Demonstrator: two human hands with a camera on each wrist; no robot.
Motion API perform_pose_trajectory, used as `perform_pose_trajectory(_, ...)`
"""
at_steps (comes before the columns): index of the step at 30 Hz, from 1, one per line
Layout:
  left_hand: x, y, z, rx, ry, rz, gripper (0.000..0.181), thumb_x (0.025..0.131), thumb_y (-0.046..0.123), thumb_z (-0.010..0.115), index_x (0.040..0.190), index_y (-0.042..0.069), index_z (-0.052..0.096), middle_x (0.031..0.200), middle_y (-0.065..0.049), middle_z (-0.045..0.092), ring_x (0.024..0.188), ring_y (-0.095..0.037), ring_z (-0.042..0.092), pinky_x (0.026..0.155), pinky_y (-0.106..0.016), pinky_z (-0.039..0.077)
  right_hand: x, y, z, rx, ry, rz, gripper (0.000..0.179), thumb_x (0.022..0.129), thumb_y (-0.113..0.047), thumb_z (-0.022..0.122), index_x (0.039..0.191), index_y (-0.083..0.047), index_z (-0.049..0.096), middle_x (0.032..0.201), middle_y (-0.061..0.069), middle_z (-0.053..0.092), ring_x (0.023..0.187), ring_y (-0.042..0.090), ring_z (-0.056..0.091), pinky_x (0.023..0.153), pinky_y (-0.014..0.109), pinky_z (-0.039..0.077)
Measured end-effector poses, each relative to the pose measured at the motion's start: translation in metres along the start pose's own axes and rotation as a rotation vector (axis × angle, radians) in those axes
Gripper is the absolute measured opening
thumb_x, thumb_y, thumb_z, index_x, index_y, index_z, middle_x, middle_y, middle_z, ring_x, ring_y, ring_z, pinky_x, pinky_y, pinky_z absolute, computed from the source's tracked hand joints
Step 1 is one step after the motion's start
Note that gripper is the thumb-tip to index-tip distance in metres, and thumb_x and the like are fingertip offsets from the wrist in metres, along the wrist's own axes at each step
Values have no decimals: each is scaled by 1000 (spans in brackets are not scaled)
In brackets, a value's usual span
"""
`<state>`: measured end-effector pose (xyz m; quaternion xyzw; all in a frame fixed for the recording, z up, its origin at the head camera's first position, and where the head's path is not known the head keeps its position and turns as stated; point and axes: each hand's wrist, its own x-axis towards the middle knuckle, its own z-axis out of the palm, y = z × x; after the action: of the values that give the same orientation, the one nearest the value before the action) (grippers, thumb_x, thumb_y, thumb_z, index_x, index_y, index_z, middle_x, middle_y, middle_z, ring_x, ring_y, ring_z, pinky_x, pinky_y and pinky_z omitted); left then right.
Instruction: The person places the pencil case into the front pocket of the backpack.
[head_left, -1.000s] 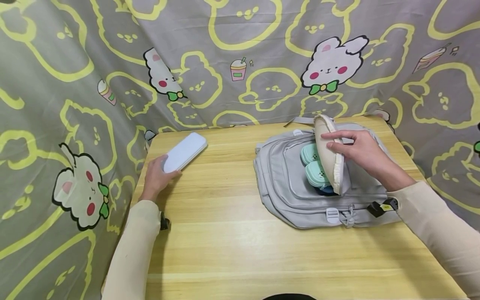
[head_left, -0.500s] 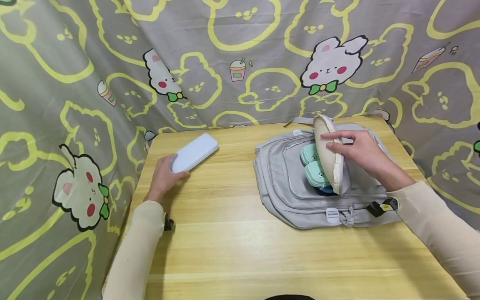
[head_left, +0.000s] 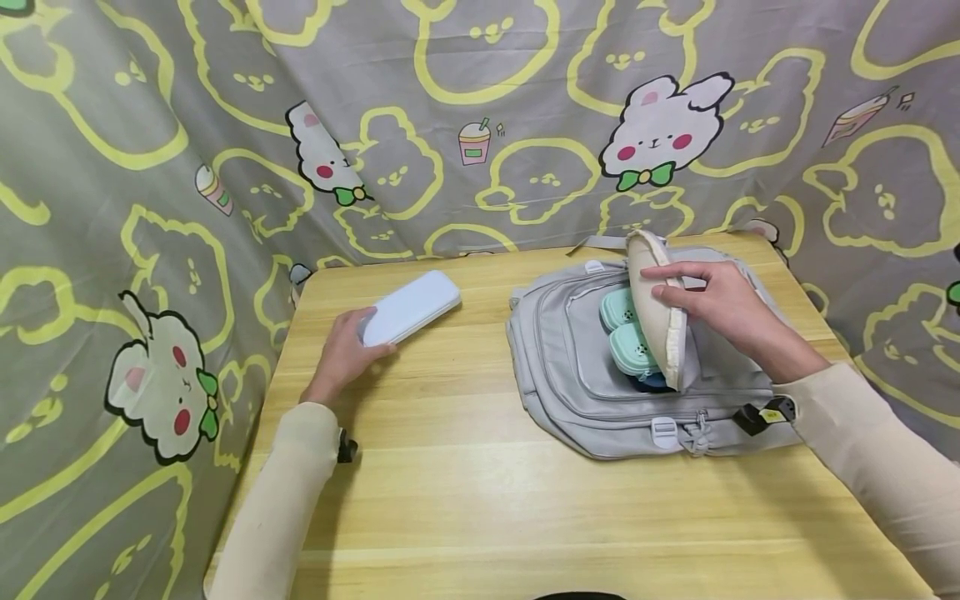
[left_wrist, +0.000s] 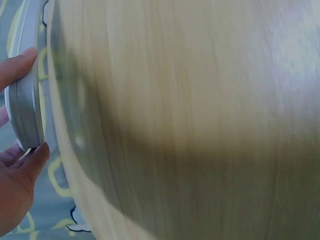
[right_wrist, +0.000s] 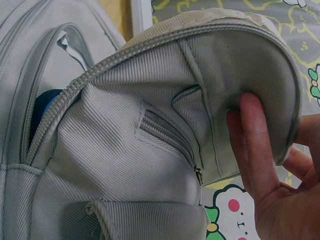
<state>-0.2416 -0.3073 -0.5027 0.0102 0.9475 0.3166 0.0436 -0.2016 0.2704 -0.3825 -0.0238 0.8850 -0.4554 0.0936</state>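
Note:
My left hand (head_left: 348,354) grips the near end of a pale blue oblong case (head_left: 412,304) over the left part of the table. In the left wrist view, thumb and fingers pinch the case (left_wrist: 26,100) along its sides. A grey backpack (head_left: 551,367) lies flat on the right. My right hand (head_left: 723,308) holds up its front pocket flap (head_left: 655,317), whose inner side faces left. In the right wrist view, fingers (right_wrist: 260,145) press against the grey fabric. Two mint-green boxes (head_left: 633,348) with small dark prints show in the pocket, above a dark blue item (head_left: 651,382).
The wooden table (head_left: 465,492) reaches back to a grey curtain (head_left: 420,75) with yellow outlines. A white buckle (head_left: 664,432) and a knotted cord (head_left: 699,437) lie along the backpack's near side. Something black (head_left: 581,596) shows at the bottom edge.
My left hand has carried the pale blue case steadily to the right, toward the backpack. My right hand and the lifted flap have stayed in place.

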Motion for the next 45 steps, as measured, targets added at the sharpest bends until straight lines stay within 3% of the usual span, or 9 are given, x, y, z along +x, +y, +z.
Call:
perform_pose_trajectory(4, -1, 6, 2, -4, -2, 13, 90, 93, 32, 89, 166, 8, 42, 173, -26, 31, 158, -48, 34, 130, -67, 29, 0, -1, 0, -2, 5, -5, 52, 107, -39, 71, 153, -14, 65, 169, 14, 48, 141, 14, 49, 80, 14, 55)
perform_pose_trajectory(10, -2, 15, 5, -5, -17, 25, 90, 93, 33, 89, 166, 10, 43, 174, -25, 31, 157, -48, 35, 130, -66, 30, -2, -1, 0, -1, 10, -16, 52, 106, -40, 72, 151, -15, 67, 168, 12, 50, 120, -6, 56, 80, 15, 56)
perform_pose_trajectory(17, -5, 27, 7, -5, -38, 36, 89, 91, 31, 89, 166, 13, 44, 173, -25, 31, 156, -49, 37, 128, -69, 32, -2, -1, -1, 3, 6, -11, 52, 106, -43, 71, 151, -16, 67, 168, 10, 50, 141, 16, 49, 81, 15, 56)
perform_pose_trajectory(22, -8, 34, 9, -27, -51, 42, 88, 91, 30, 90, 165, 15, 45, 173, -23, 32, 154, -48, 39, 127, -68, 33, -3, 0, -1, 6, 2, -9, 53, 106, -43, 71, 151, -15, 67, 169, 11, 49, 145, 20, 48, 81, 15, 56)
perform_pose_trajectory(31, -11, 50, 11, -29, -66, 53, 87, 91, 28, 90, 165, 17, 46, 174, -21, 32, 153, -47, 41, 125, -68, 36, -2, 0, 0, -4, 18, -23, 51, 106, -41, 73, 150, -15, 68, 168, 12, 49, 118, -8, 57, 80, 15, 56)
perform_pose_trajectory(38, -12, 61, 14, -11, -74, 73, 88, 89, 30, 92, 164, 20, 47, 173, -21, 33, 151, -47, 43, 123, -68, 40, -2, 0, -1, -4, 12, -14, 51, 106, -41, 72, 151, -16, 67, 169, 12, 49, 144, 18, 48, 80, 15, 55)
perform_pose_trajectory(45, -12, 69, 16, -9, -88, 86, 89, 88, 31, 93, 164, 21, 48, 173, -18, 34, 152, -44, 43, 123, -67, 40, -3, -1, 0, 6, 12, -14, 51, 106, -41, 72, 151, -15, 67, 169, 10, 50, 143, 18, 49, 80, 15, 56)
